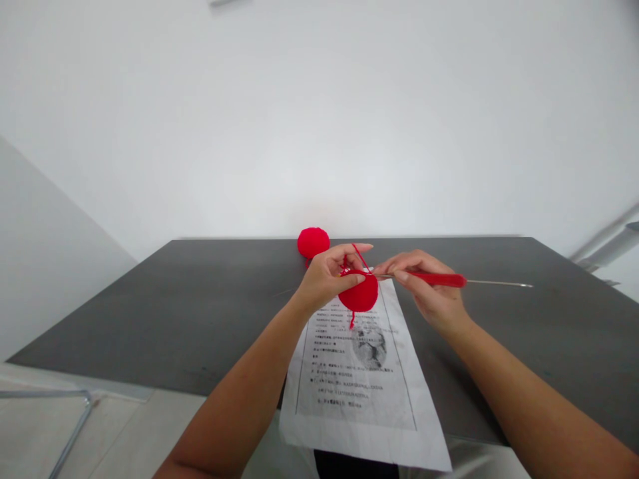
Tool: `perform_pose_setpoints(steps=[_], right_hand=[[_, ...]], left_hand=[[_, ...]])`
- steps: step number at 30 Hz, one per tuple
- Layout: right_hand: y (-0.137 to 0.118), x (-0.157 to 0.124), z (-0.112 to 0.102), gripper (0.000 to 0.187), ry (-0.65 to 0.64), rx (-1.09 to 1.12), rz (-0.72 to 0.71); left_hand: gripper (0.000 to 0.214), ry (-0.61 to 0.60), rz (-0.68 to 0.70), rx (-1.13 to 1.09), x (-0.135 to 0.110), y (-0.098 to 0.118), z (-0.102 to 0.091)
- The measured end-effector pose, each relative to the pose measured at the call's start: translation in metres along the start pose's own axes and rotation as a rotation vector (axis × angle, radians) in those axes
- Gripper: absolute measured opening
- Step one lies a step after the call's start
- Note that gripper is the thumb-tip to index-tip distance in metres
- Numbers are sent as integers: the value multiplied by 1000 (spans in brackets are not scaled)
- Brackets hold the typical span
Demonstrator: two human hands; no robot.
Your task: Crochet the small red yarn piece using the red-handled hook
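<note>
My left hand (pixel 332 271) pinches a round red crochet piece (pixel 359 294) by its upper edge. A strand of red yarn runs over the raised index finger down to the piece, and a short yarn tail (pixel 352 320) dangles below. Between the fingers of my right hand (pixel 429 286) is a crochet hook (pixel 439 279) with a red handle. One metal end reaches the top edge of the piece; the other thin end sticks out to the right. Whether the hook tip sits inside a stitch is too small to tell.
A red yarn ball (pixel 313 243) rests at the back of the dark table (pixel 200 313), near the white wall. Beneath my hands lies a printed paper sheet (pixel 359 412) with text and a grey picture, overhanging the front edge. Metal frame parts (pixel 74 426) stand at lower left.
</note>
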State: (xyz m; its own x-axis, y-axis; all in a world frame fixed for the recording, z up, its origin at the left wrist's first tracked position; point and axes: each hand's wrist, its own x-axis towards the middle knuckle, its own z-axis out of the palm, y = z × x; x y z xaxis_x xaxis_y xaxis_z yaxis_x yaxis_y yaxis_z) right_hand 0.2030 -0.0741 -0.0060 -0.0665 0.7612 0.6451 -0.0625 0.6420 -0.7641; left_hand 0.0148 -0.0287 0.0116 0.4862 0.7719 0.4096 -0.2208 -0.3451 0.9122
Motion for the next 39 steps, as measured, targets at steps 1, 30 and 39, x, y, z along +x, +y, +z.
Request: perform_pose_setpoints(steps=[1, 30, 39], right_hand=[[0, 0, 0, 7, -6, -33, -19], [-1, -1, 5, 22, -118, -699, -472], [1, -1, 5, 25, -136, -698, -447]], left_hand=[[46, 8, 13, 23, 0, 0, 0], [48, 163, 96, 265, -2, -7, 11], [50, 268, 93, 166, -1, -5, 10]])
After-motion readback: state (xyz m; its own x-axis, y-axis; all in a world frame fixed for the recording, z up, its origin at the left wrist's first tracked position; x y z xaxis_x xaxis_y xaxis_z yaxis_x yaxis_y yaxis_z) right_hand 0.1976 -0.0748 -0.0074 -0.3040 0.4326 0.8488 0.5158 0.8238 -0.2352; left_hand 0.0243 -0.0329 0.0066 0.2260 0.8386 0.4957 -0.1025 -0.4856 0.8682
